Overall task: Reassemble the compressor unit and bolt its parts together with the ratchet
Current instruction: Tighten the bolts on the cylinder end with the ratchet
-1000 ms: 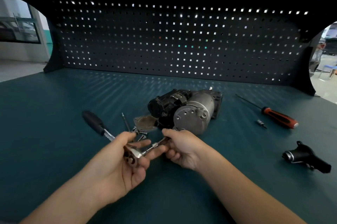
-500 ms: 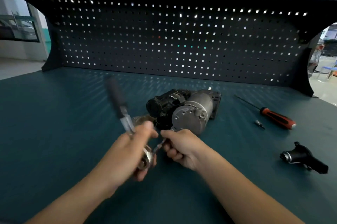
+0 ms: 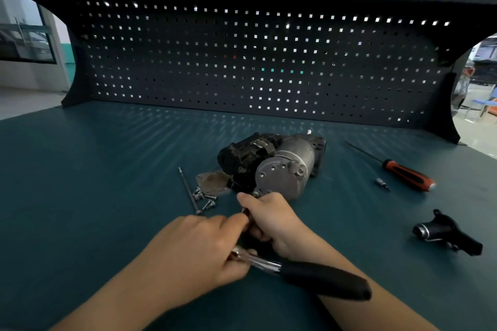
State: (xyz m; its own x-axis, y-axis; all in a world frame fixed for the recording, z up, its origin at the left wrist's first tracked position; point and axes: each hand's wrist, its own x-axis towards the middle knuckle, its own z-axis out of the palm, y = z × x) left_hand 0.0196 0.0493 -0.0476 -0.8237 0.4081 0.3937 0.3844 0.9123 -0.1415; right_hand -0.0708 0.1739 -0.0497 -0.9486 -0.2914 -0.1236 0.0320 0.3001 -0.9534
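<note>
The compressor unit (image 3: 279, 166), a grey metal cylinder joined to a black block, lies at the middle of the green bench. My left hand (image 3: 196, 252) grips the head end of the ratchet (image 3: 309, 275), whose black handle points right across my right forearm. My right hand (image 3: 271, 219) curls round the ratchet's extension bar just in front of the cylinder's round end cap. The bar's tip is hidden by my fingers. A flat gasket plate (image 3: 212, 182) and loose screws (image 3: 205, 200) lie left of the unit.
A thin rod (image 3: 188, 190) lies beside the screws. To the right are an orange-handled screwdriver (image 3: 403, 173), a small bit (image 3: 383, 184) and a black plastic part (image 3: 447, 236). A dark pegboard (image 3: 255, 67) closes the back of the bench (image 3: 80, 182).
The ratchet handle has swung from pointing up-left, over the top, down to the right near me. My left hand turned with it. My right hand stayed on the bar by the cylinder.
</note>
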